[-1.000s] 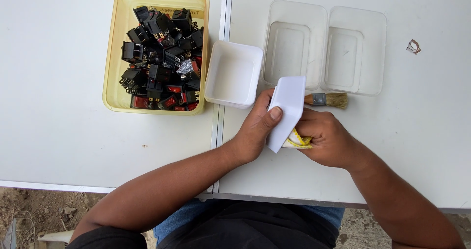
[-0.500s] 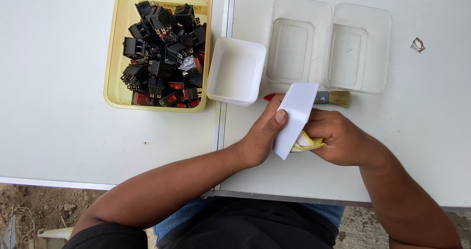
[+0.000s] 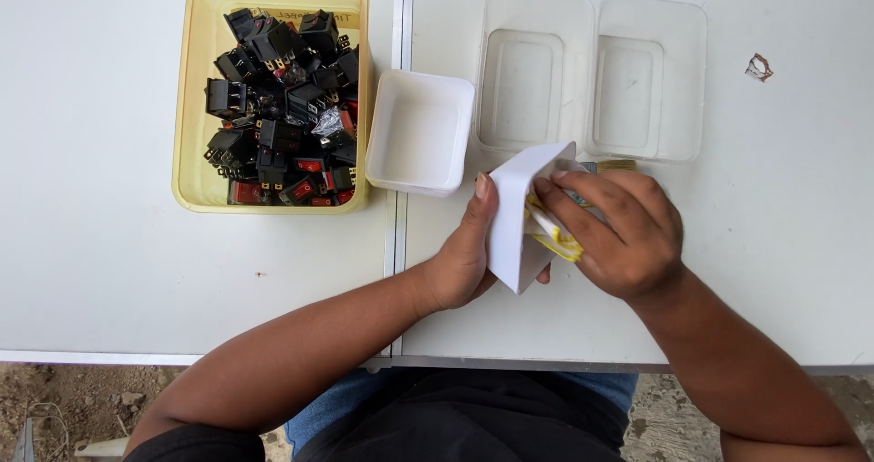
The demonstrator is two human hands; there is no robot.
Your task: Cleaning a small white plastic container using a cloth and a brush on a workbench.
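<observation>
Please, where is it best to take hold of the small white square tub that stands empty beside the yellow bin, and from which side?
Probably by its rim, from above. The small white tub stands upright and open, empty, so a thumb can go inside one wall and fingers outside. Its left wall lies close to the yellow bin and the clear double tray is near its right, so the near wall, facing the person, looks freest.

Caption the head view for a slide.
Left hand tilts a small white tub while the right hand reaches inside, beside a yellow bin.
</observation>
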